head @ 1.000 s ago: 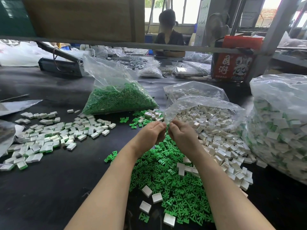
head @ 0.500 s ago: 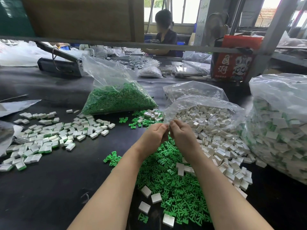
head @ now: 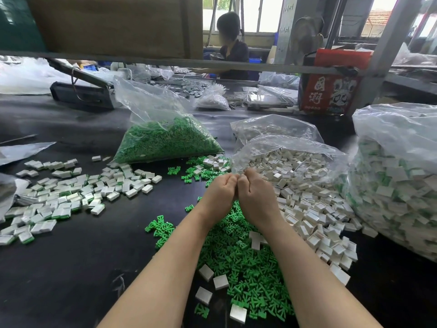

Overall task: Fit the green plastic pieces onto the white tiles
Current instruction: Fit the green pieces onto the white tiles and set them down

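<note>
My left hand [head: 221, 189] and my right hand [head: 254, 192] meet knuckle to knuckle above the dark table, fingers curled inward. Whatever they pinch between the fingertips is hidden behind the fingers. Below my forearms lies a heap of loose green plastic pieces [head: 241, 256] with a few white tiles [head: 206, 272] scattered on it. To the right, loose white tiles [head: 314, 218] spill from an open clear bag [head: 290, 147]. A spread of tiles with green fitted [head: 71, 195] lies at the left.
A clear bag of green pieces [head: 165, 140] stands behind the hands. A large bag of fitted tiles [head: 397, 176] fills the right side. A grey shelf rail [head: 165, 61] crosses overhead; a red box [head: 328, 91] and a seated person [head: 233, 48] are beyond.
Both hands stay pressed together in the same spot, with only small shifts of the fingers. The person at the back has leaned to the left.
</note>
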Tool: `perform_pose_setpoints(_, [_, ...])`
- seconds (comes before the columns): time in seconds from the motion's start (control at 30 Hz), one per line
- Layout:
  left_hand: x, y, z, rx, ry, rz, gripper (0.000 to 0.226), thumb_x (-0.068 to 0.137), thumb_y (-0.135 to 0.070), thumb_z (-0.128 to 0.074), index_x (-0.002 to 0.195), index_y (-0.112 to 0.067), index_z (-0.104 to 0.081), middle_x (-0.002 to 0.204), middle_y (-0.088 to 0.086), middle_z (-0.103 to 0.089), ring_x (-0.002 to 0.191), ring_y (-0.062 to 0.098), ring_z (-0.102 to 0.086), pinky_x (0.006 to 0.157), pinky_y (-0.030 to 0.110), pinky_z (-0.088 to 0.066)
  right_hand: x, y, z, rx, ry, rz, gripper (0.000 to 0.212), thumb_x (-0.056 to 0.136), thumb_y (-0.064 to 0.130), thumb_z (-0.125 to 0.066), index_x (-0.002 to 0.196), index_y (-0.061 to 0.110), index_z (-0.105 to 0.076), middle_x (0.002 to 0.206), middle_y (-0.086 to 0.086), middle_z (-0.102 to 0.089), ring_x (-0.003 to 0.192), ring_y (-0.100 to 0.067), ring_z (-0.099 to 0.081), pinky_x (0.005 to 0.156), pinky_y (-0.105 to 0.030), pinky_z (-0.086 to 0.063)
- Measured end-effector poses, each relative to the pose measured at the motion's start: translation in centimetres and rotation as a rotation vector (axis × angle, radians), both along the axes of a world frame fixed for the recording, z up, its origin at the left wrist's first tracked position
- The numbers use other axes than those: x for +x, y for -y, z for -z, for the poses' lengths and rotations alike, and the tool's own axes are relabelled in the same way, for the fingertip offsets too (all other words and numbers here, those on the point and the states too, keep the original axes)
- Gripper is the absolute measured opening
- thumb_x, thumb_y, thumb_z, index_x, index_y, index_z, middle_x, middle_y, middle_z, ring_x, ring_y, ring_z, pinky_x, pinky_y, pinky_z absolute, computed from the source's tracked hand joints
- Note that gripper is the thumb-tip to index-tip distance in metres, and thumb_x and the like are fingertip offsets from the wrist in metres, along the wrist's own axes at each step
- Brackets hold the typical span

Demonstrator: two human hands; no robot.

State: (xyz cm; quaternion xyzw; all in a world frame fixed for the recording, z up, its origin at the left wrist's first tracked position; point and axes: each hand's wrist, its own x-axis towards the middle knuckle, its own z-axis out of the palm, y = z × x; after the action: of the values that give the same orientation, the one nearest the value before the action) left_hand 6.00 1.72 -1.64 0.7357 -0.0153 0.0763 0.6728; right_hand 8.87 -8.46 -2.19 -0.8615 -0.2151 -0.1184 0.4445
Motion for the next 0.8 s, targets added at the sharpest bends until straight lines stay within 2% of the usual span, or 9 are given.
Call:
perform_pose_setpoints(0.03, [0.1, 0.0, 0.2, 0.021, -0.004, -0.025, 0.035, 0.106, -0.011, -0.032, 0.086, -0.012, -0.061, 0.082, 0.005, -0.064, 0.076, 0.013, -0.058, 0.073, 0.025, -0.047, 0.0, 0.0, 0.1, -0.044, 0.004, 0.002, 0.025, 0.100, 0.024, -0.037, 0.076, 0.021, -0.041, 0.070, -0.005, -0.056, 0.064, -0.021, -0.051, 0.058, -0.033, -0.033])
perform_pose_setpoints(0.1, [0.2, 0.2, 0.5, 0.057, -0.006, -0.080, 0.032, 0.105, -0.011, -0.033, 0.095, -0.012, -0.063, 0.090, 0.001, -0.066, 0.084, 0.008, -0.061, 0.075, 0.014, -0.048, 0.0, -0.2, 0.4, -0.114, 0.005, 0.020, 0.021, 0.101, 0.027, -0.033, 0.085, 0.017, -0.043, 0.080, -0.013, -0.061, 0.073, -0.030, -0.056, 0.064, -0.036, -0.035])
perform_pose_setpoints(0.17, [0.4, 0.3, 0.8, 0.072, -0.001, -0.116, 0.031, 0.105, -0.011, -0.034, 0.109, -0.006, -0.064, 0.097, -0.001, -0.067, 0.089, 0.003, -0.061, 0.073, 0.006, -0.046, 0.0, -0.3, 0.5, -0.143, 0.011, 0.039, 0.021, 0.102, 0.028, -0.032, 0.088, 0.017, -0.043, 0.084, -0.015, -0.063, 0.077, -0.032, -0.056, 0.066, -0.036, -0.033])
perform_pose_setpoints(0.23, [0.5, 0.4, 1.1, 0.084, -0.002, -0.149, 0.031, 0.105, -0.011, -0.034, 0.115, -0.001, -0.063, 0.102, 0.004, -0.067, 0.092, 0.007, -0.062, 0.072, 0.005, -0.045, 0.0, -0.3, 0.6, -0.156, 0.008, 0.045, 0.021, 0.103, 0.028, -0.031, 0.090, 0.016, -0.043, 0.086, -0.016, -0.063, 0.077, -0.031, -0.055, 0.066, -0.036, -0.032])
perform_pose_setpoints(0.33, [0.6, 0.5, 1.6, 0.090, -0.006, -0.181, 0.031, 0.105, -0.014, -0.036, 0.114, -0.001, -0.063, 0.107, 0.009, -0.068, 0.096, 0.013, -0.063, 0.073, 0.007, -0.047, 0.1, -0.2, 0.7, -0.168, -0.033, 0.034, 0.020, 0.103, 0.028, -0.031, 0.091, 0.017, -0.043, 0.086, -0.012, -0.062, 0.075, -0.027, -0.049, 0.066, -0.035, -0.029])
perform_pose_setpoints(0.47, [0.5, 0.6, 1.9, 0.097, 0.005, -0.180, 0.024, 0.105, -0.015, -0.038, 0.105, -0.011, -0.061, 0.097, -0.003, -0.066, 0.089, 0.002, -0.061, 0.069, 0.003, -0.044, 0.3, -0.2, 0.9, -0.177, -0.051, 0.020, 0.018, 0.103, 0.027, -0.033, 0.090, 0.019, -0.042, 0.079, -0.002, -0.052, 0.074, -0.025, -0.047, 0.065, -0.034, -0.027])
perform_pose_setpoints(0.6, [0.6, 0.5, 2.1, 0.100, 0.007, -0.180, 0.021, 0.105, -0.014, -0.037, 0.107, -0.014, -0.059, 0.094, -0.011, -0.063, 0.087, -0.005, -0.058, 0.067, 0.000, -0.042, 0.2, 0.0, 1.1, -0.179, -0.047, 0.009, 0.017, 0.103, 0.027, -0.034, 0.089, 0.022, -0.042, 0.074, 0.003, -0.049, 0.073, -0.023, -0.047, 0.065, -0.033, -0.027])
perform_pose_setpoints(0.8, [0.9, 0.3, 2.4, 0.161, -0.003, -0.165, 0.023, 0.105, -0.016, -0.037, 0.110, -0.013, -0.059, 0.103, -0.002, -0.064, 0.097, 0.007, -0.060, 0.079, 0.009, -0.044, 0.3, 0.3, 0.9, -0.201, -0.023, -0.009, 0.019, 0.101, 0.025, -0.034, 0.100, 0.017, -0.051, 0.093, -0.014, -0.066, 0.084, -0.031, -0.057, 0.069, -0.033, -0.032])
